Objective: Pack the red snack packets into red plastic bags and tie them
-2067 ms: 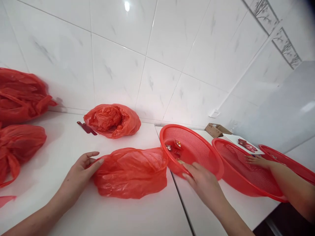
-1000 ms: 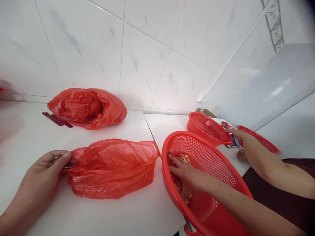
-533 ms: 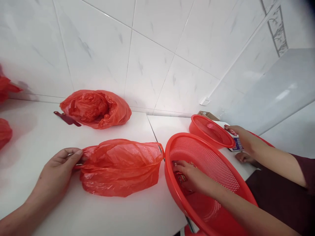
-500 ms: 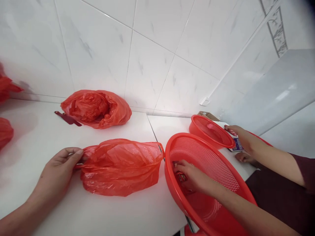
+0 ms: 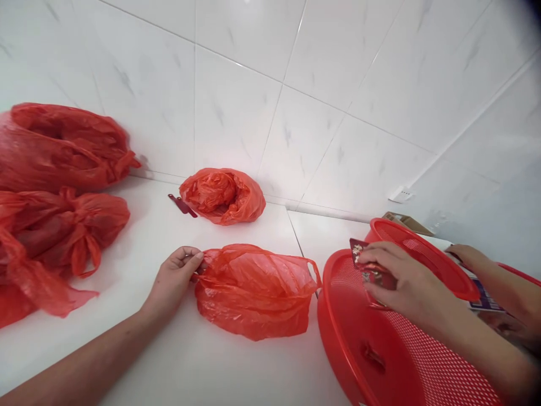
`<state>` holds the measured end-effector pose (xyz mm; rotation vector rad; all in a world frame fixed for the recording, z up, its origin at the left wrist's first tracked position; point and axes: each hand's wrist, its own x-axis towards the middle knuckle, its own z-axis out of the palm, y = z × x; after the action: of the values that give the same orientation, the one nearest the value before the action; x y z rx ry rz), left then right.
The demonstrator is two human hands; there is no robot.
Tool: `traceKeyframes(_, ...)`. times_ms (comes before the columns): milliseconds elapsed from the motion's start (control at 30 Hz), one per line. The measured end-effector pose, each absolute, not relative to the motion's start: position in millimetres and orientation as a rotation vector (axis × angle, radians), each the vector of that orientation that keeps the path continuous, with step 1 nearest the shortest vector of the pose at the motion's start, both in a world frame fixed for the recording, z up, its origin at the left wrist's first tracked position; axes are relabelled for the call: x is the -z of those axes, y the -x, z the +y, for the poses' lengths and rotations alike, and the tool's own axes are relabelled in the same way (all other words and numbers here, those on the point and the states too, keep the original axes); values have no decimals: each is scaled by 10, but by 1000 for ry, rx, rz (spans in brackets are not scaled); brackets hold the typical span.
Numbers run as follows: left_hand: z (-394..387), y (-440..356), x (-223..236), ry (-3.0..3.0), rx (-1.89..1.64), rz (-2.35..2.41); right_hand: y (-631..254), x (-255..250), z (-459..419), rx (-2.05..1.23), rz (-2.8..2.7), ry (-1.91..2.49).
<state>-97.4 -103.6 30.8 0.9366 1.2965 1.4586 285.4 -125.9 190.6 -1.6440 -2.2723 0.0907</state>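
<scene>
Red packets (image 5: 359,254) up in right hand (image 5: 401,279), right of open red bag (image 5: 256,293), above near basket (image 5: 332,321); gold/white print, unreadable. Right fingers closed around them, forearm crossing basket from lower right. One packet (image 5: 374,359) lies in basket. Left hand (image 5: 175,276) at bag's left end, fingers pinching its edge, forearm from lower left. Bag's right loop meets near basket's rim. Behind bag: bundled bag (image 5: 222,197), dark red strips (image 5: 182,205) beside it. Far left of bag: knotted bag (image 5: 71,225), bulky bag (image 5: 63,146). Far right of bag: second basket (image 5: 416,248), co-worker's hand (image 5: 469,256), purple print (image 5: 486,292) illegible.
</scene>
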Motion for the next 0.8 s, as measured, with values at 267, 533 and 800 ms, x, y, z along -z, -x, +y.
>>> traceKeyframes(267,-1059,968,-328,-992,-1455,1289,-1580,-2026,-1128,-678,-2401,1254)
traceKeyframes(533,-1044,966,-313,-965,-1456,1293,-1148,-1465,-596,-877,-2758,1053)
traceKeyframes(800,-1024,964,-293,-1011,-1443,1304,-1748,-1825,-721,-458,-2516,1239)
